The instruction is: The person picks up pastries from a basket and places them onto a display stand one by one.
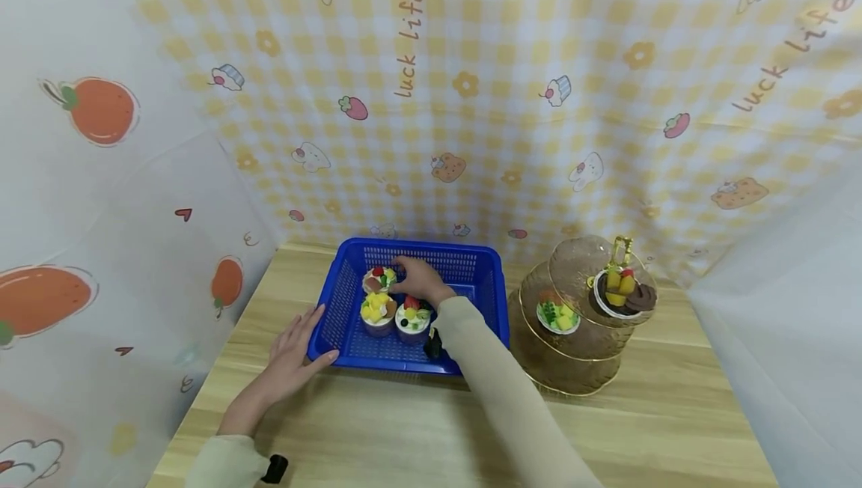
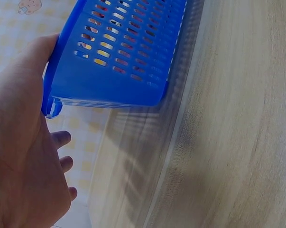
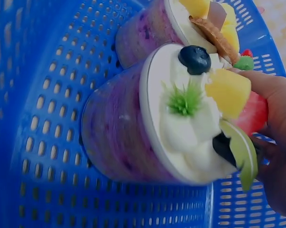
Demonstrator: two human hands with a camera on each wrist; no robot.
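Inside a blue plastic basket [image 1: 404, 362] stand three dessert cups with fruit on white cream. The back cup [image 1: 377, 281] has red and green toppings, the front left cup [image 1: 378, 310] yellow cubes, and the front right cup [image 3: 128, 123] a blueberry and a yellow piece over purple layers. My right hand [image 1: 422, 280] reaches in, thumb and forefinger spread apart beside the back cup's right edge; whether they touch it is unclear. Against the basket's near left corner rests my left hand [image 1: 294, 349], its fingers fairly straight and the thumb by the front rim.
To the basket's right stands a tiered, smoky clear stand [image 1: 572, 376] with gold edges. A dark dessert [image 1: 616, 293] sits on its top tier and a green-and-yellow one [image 1: 558, 316] lower down. Behind the wooden table [image 1: 377, 428] hangs a yellow checked cloth [image 1: 465, 136].
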